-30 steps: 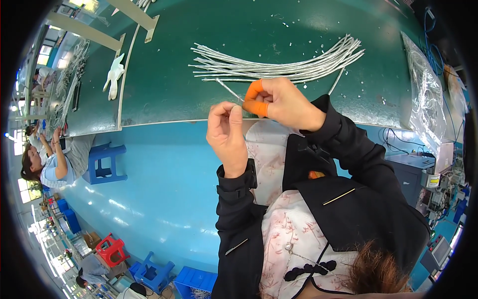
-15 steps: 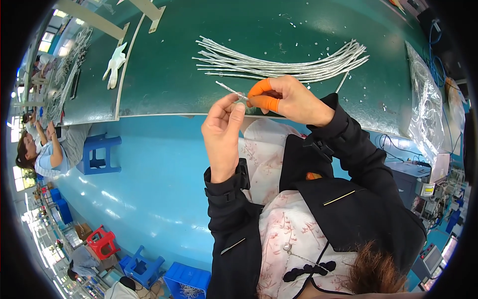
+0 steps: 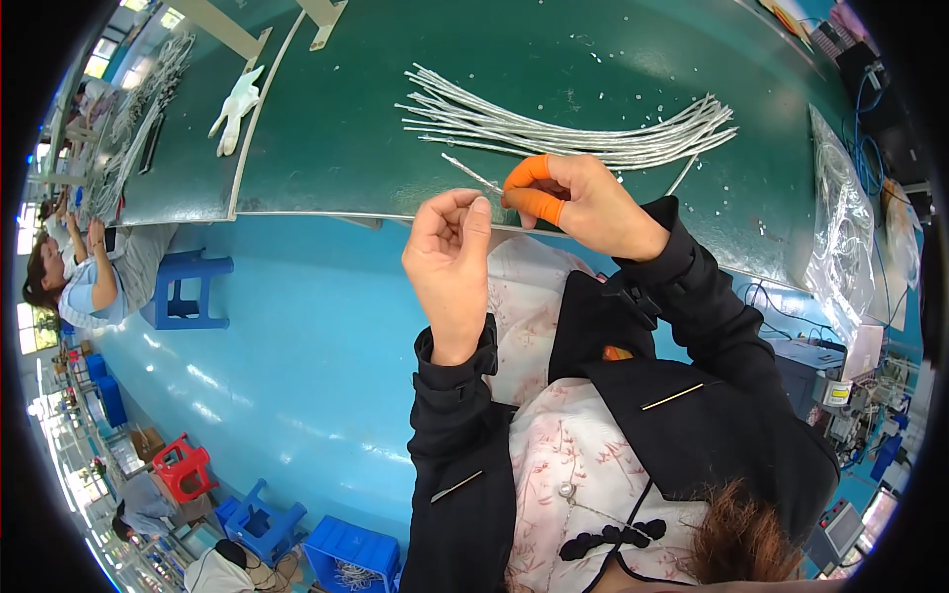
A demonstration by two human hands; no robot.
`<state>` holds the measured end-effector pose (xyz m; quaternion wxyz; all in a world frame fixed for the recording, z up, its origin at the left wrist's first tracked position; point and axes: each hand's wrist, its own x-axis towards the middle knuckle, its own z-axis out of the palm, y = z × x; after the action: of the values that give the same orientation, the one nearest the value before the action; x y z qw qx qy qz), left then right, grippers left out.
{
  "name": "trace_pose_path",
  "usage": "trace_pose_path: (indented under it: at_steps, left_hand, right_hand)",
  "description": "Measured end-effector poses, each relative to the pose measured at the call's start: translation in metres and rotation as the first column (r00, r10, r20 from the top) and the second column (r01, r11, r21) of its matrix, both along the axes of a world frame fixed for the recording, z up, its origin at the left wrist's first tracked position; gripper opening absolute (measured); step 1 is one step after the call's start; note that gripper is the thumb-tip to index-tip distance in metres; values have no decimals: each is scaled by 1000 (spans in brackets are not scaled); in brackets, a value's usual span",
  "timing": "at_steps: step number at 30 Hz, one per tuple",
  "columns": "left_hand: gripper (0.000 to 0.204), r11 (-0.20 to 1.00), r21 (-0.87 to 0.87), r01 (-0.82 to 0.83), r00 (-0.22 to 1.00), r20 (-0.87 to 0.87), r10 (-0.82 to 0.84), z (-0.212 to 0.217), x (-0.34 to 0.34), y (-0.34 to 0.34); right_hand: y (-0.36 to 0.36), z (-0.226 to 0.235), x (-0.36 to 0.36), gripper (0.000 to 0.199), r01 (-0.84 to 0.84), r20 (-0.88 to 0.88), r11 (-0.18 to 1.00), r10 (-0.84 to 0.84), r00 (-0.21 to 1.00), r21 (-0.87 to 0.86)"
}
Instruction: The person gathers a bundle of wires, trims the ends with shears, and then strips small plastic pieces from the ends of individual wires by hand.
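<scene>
Over the front edge of the green table, my right hand (image 3: 605, 212) pinches a thin silver cable (image 3: 471, 172) between thumb and forefinger, both in orange finger cots. The cable's short end points up and left, out past my fingertips. Just left of it is my left hand (image 3: 447, 269), bare, its thumb pressed to curled fingers; whatever they hold, if anything, is hidden. Beyond both hands lies a loose bundle of silver cables (image 3: 583, 138), bowed slightly toward me.
Small white scraps dot the green table (image 3: 326, 148). A white glove (image 3: 237, 111) lies by the divider at left, and clear plastic bags (image 3: 838, 232) hang at right. A co-worker (image 3: 84, 272) sits at far left near a blue stool (image 3: 188, 289). A blue crate (image 3: 351, 553) stands below.
My left thumb and fingers have come off the cable and sit slightly apart from it. My right hand keeps its pinch. The whole view has shifted slightly.
</scene>
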<state>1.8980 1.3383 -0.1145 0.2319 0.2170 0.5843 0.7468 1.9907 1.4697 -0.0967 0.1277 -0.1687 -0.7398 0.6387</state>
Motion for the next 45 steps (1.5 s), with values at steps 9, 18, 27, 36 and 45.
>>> trace_pose_path:
  at_steps: [9,18,27,36,45]
  left_hand:
    - [11,1000,9,-4,1000,-1,4,3,2,0]
    - [13,988,-90,124,987,111,-114,7,-3,-2]
    - [11,996,17,88,984,156,-89,-1,-4,-2]
    - [19,990,-1,144,982,127,-142,5,2,0]
    - [20,968,173,181,931,287,-225,-10,11,7]
  right_hand:
    - [3,-5,0,12,-52,-62,998,50,997,-20]
    - [1,3,2,12,-29,-24,999,29,999,24]
    - [7,4,6,12,-29,28,1000,29,999,5]
    - [7,0,9,12,4,-60,997,-9,998,-83]
    - [3,0,15,13,-9,-61,999,6,998,-48]
